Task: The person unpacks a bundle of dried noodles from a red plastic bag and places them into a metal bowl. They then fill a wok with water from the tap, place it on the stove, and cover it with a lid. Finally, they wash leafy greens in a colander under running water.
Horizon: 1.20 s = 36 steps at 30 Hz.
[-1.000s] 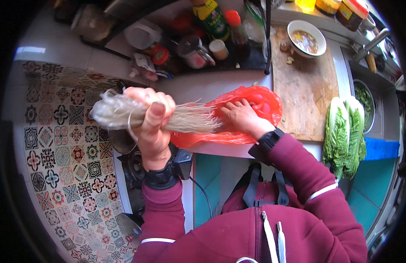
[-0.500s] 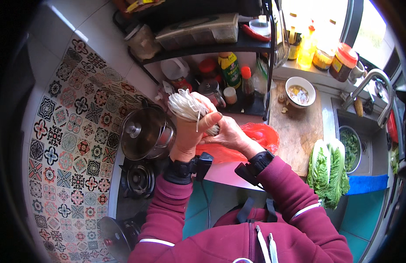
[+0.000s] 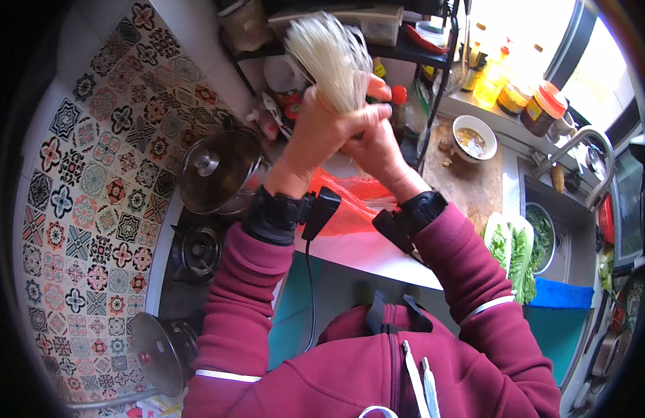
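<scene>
A pale bundle of dried vermicelli (image 3: 331,59) is raised in front of the black rack, its loose strands fanning out at the top. My left hand (image 3: 315,132) is closed around its lower part. Pressed against it, my right hand (image 3: 376,141) is closed on the bundle's lower end too, with its fingers partly hidden. Below the hands, a crumpled red plastic bag (image 3: 347,209) lies on the pale counter (image 3: 367,254).
Left of me stand a lidded pot (image 3: 221,174) and a gas burner (image 3: 198,249). To the right are a wooden board (image 3: 468,184) with a white bowl (image 3: 474,139), leafy cabbages (image 3: 509,251), and a sink (image 3: 562,202) holding a bowl of greens (image 3: 540,237). Bottles line the sill.
Both hands have lifted the vermicelli up and away, and the bundle now stands more upright with its strands spread. The view has shifted slightly.
</scene>
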{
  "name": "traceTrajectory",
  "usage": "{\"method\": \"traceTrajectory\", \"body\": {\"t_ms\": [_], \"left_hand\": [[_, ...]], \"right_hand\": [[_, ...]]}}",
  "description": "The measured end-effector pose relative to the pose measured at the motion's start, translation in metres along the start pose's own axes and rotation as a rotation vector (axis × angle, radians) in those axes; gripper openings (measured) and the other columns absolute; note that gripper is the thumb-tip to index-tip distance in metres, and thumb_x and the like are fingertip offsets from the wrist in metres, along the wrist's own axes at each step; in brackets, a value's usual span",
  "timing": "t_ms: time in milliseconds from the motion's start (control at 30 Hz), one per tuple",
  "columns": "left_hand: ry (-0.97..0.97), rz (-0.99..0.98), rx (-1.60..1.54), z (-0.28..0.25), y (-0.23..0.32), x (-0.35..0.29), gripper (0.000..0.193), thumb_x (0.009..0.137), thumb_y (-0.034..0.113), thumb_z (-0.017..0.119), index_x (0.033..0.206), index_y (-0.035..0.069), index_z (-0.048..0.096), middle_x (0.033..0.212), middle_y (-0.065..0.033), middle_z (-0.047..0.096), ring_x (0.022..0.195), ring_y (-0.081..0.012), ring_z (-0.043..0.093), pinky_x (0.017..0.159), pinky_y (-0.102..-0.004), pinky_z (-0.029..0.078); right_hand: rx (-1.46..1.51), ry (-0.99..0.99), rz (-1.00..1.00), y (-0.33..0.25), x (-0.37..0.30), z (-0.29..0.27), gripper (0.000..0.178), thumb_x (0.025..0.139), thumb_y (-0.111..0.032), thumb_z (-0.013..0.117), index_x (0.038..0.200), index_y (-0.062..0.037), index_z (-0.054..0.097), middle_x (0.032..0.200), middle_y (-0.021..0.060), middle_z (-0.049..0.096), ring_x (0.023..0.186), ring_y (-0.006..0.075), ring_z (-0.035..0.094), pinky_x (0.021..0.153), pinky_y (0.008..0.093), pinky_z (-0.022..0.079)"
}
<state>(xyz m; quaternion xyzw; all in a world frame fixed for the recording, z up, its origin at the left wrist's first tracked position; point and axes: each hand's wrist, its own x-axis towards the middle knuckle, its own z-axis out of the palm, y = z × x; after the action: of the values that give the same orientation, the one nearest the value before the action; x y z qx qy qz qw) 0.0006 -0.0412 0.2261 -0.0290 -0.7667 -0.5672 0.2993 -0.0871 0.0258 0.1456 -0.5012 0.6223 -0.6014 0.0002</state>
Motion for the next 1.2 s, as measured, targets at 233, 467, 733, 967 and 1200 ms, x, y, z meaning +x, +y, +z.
{"method": "traceTrajectory", "body": {"t_ms": [233,467,733,967,1200], "left_hand": [[-0.167,-0.077,-0.184,0.045,0.01,-0.017,0.017,0.086,0.016,0.061,0.088,0.0,0.065,0.104,-0.0113,0.067,0.095,-0.0163,0.061,0.089,-0.0302,0.045],[-0.338,-0.562,-0.534,0.153,-0.062,-0.043,0.024,0.088,0.021,0.069,0.1,0.001,0.068,0.092,-0.0022,0.066,0.085,-0.0078,0.059,0.075,-0.0245,0.047],[-0.667,-0.861,-1.014,0.244,-0.136,-0.093,0.055,0.089,0.025,0.068,0.133,0.009,0.039,0.114,-0.0065,0.052,0.099,-0.0151,0.054,0.088,-0.0312,0.047],[-0.617,-0.92,-0.809,0.259,-0.151,-0.115,0.041,0.086,0.012,0.067,0.119,0.009,0.042,0.111,-0.0053,0.051,0.102,-0.0153,0.055,0.083,-0.032,0.051],[-0.736,-1.159,-0.761,0.238,-0.151,-0.115,0.039,0.087,0.019,0.07,0.116,0.004,0.05,0.089,-0.0063,0.062,0.072,-0.013,0.06,0.065,-0.0253,0.05]], "right_hand": [[0.134,0.08,0.06,-0.053,-0.049,-0.051,0.042,0.074,-0.005,0.07,0.113,-0.0062,0.055,0.088,0.0195,0.065,0.086,0.0321,0.068,0.07,0.037,0.053],[0.094,0.119,0.74,-0.023,-0.141,-0.114,0.037,0.08,-0.008,0.067,0.114,-0.0004,0.055,0.091,0.0119,0.064,0.086,0.0214,0.064,0.075,0.034,0.051],[0.895,0.675,0.873,0.041,-0.222,-0.165,0.009,0.085,-0.01,0.065,0.089,-0.0031,0.061,0.069,0.0018,0.057,0.055,0.0096,0.053,0.049,0.0228,0.044],[0.918,0.565,0.963,0.073,-0.247,-0.165,0.017,0.089,-0.019,0.061,0.082,-0.0042,0.059,0.071,0.001,0.056,0.061,0.0105,0.052,0.052,0.0244,0.042],[0.756,0.304,1.155,0.064,-0.243,-0.174,0.029,0.09,-0.03,0.064,0.107,-0.0069,0.06,0.085,0.0019,0.059,0.071,0.0099,0.056,0.057,0.0259,0.046]]}}
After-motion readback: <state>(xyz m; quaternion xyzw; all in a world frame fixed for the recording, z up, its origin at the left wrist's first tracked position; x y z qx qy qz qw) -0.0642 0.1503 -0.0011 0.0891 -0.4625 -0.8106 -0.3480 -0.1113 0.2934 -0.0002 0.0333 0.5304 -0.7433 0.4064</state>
